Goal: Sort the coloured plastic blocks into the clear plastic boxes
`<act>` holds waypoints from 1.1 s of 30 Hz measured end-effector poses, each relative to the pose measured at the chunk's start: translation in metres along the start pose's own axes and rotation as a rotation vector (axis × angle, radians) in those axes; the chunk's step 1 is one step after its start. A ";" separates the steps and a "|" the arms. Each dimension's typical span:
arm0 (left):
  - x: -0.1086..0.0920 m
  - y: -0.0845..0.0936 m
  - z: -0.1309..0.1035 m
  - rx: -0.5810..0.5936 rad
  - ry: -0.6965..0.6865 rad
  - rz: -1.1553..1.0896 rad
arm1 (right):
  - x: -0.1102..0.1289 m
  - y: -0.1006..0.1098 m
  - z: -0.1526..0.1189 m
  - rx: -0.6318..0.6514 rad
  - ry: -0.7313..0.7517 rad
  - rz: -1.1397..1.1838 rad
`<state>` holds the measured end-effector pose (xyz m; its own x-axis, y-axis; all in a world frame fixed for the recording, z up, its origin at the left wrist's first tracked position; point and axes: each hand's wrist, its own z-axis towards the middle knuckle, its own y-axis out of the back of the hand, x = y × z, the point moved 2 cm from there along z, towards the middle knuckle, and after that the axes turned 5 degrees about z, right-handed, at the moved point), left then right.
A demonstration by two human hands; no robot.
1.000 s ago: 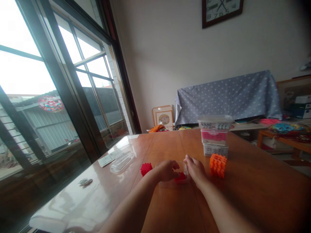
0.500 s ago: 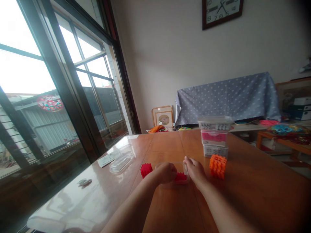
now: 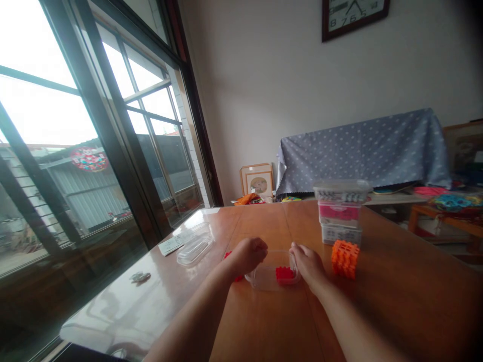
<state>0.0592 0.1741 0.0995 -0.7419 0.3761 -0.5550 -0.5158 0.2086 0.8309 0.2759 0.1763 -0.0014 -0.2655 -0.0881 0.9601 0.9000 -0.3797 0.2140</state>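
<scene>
One red piece [image 3: 286,275] lies inside a clear container [image 3: 263,279], at its right end, on the wooden table [image 3: 273,327]; the left hand [image 3: 249,255] has its fingers curled in near the container's left rim (whether anything is pinched there, I cannot tell); the right hand [image 3: 308,264] is at the right end, its grip on the rim likewise unclear; the likely trouble is a sideways shove from either hand, which could slide or tip the light-looking container and send the loose-looking piece skidding inside it; the left hand could also nudge the red block [image 3: 228,255] partly hidden behind its wrist; the container's long axis seems to run left to right, an end facing each hand, and the piece lies lengthwise the same way
</scene>
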 end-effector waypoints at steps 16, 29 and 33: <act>0.061 0.073 -0.052 -0.031 0.023 0.333 | -0.011 -0.003 0.003 0.026 0.002 -0.018; 0.058 0.070 -0.047 -0.130 -0.018 0.308 | -0.004 -0.001 -0.001 0.010 0.011 0.007; 0.053 0.069 -0.040 -0.186 -0.055 0.273 | -0.004 -0.001 0.000 0.013 0.011 0.001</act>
<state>-0.0330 0.1722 0.1258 -0.8417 0.4449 -0.3057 -0.3745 -0.0732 0.9243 0.2758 0.1768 -0.0054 -0.2683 -0.0988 0.9583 0.9046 -0.3679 0.2153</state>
